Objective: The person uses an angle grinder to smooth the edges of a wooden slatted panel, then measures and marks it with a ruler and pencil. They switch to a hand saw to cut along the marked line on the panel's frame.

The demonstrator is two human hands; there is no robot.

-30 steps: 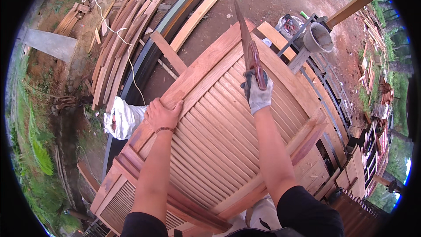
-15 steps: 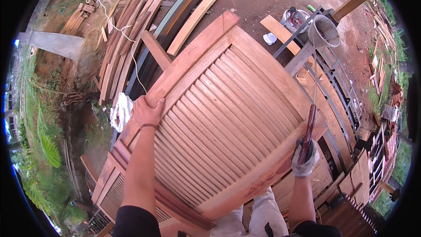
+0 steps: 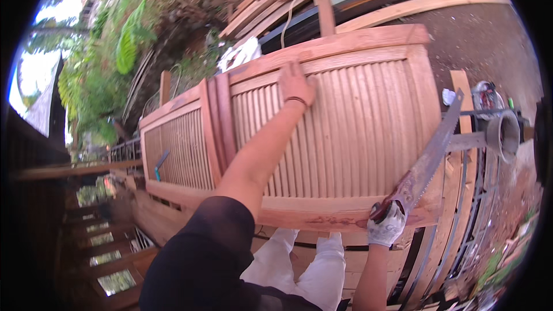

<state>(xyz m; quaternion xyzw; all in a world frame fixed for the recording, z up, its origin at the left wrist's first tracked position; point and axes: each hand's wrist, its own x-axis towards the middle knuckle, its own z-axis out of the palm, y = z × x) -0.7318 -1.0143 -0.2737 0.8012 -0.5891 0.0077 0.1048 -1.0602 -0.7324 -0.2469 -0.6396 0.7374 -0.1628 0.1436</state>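
A reddish wooden louvered door [image 3: 340, 138] lies across in front of me, with slats set inside a frame. On its slats, by the far frame rail, rests my bare left hand [image 3: 296, 84], fingers stretched out and holding nothing. My right hand [image 3: 387, 223], in a white and dark glove, is closed round the dark handle of a handsaw [image 3: 429, 158]. The toothed blade points away from me over the door's right end, its broad side showing. In the door's left panel lies a small blue-handled tool [image 3: 162, 164], whose kind I cannot make out.
Behind the door are stacked boards [image 3: 276, 0], a long pale plank [image 3: 420, 7] and a white bag [image 3: 242, 55]. A grey bucket [image 3: 504, 135] stands at the right beside metal bars and timber. Plants [image 3: 131, 40] grow at the far left.
My view has swung left, bringing the door's left panel into sight. My left hand has left the door's far edge and lies on the slats. The saw has turned its blade's flat side into view.
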